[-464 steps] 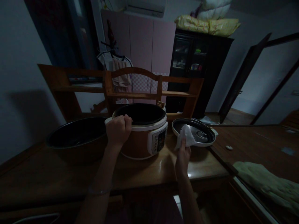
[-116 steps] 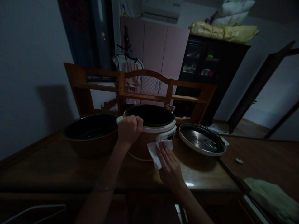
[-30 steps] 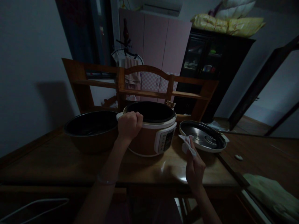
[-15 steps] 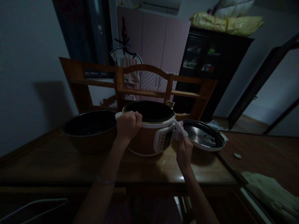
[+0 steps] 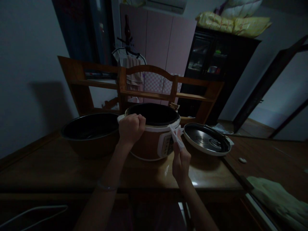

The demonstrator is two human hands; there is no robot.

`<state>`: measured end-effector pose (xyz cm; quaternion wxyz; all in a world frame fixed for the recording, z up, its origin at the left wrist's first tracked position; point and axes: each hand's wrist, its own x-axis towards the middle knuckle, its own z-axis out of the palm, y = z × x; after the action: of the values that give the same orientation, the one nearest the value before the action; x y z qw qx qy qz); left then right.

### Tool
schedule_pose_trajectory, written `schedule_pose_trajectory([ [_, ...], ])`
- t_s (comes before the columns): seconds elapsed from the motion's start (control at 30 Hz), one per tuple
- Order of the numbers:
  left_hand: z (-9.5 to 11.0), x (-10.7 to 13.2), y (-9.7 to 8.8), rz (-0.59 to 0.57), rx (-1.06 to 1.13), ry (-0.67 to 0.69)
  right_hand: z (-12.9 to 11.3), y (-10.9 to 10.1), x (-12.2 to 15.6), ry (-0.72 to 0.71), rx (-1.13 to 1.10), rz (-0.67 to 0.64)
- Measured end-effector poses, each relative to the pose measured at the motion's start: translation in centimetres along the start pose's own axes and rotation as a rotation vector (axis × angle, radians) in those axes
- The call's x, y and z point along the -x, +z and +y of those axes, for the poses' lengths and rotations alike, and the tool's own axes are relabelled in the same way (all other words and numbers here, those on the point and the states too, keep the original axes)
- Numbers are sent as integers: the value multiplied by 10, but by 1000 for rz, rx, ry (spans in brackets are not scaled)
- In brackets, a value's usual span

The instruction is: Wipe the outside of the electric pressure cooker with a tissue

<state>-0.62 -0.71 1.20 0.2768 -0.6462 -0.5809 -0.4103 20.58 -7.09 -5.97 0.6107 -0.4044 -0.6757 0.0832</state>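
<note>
Right hand (image 5: pixel 181 162): fingers bunched together, pinching a crumpled white cloth (image 5: pixel 176 136) that stands up from the fingertips.
White cloth: just ahead of the right hand, pressed against the control panel (image 5: pixel 165 146) of the electric pressure cooker (image 5: pixel 146 144).
Left hand (image 5: pixel 131 128): closed in a fist over the cooker's near-left rim, beside its white side handle.
Electric pressure cooker: orange-brown body, white rim, lid off, dark inside; it stands on the wooden table (image 5: pixel 60 166) ahead of both hands.
Lid (image 5: pixel 207 139): lying upside down on the table, to the right of the right hand and a little beyond it.
Large dark bowl (image 5: pixel 91 131): left of the left hand, just beside the cooker.
Small white object (image 5: pixel 242 160): well to the right of the right hand, past the lid; too small to identify.
Green cloth (image 5: pixel 276 195): far right of the right hand, nearer the camera.
Wooden shelf (image 5: pixel 149 94): beyond the cooker, behind both hands.
</note>
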Motion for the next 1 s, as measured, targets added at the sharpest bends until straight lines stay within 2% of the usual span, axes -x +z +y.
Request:
schedule_pose_trajectory([
  [0.13,0,0,0,-3,21,-1,-4,4,14,-36,33,-60],
  [0.23,0,-1,0,1,25,-1,-6,4,26,42,-22,-62],
  [0.43,-1,-1,1,-3,2,9,-4,-5,42,247,-144,92],
  [0.53,-1,-1,1,3,0,3,1,-12,43,335,-168,175],
  [0.7,0,-1,0,5,27,-4,7,-19,40,440,-185,234],
  [1.0,0,-1,0,11,33,6,11,-20,40,504,-192,227],
])
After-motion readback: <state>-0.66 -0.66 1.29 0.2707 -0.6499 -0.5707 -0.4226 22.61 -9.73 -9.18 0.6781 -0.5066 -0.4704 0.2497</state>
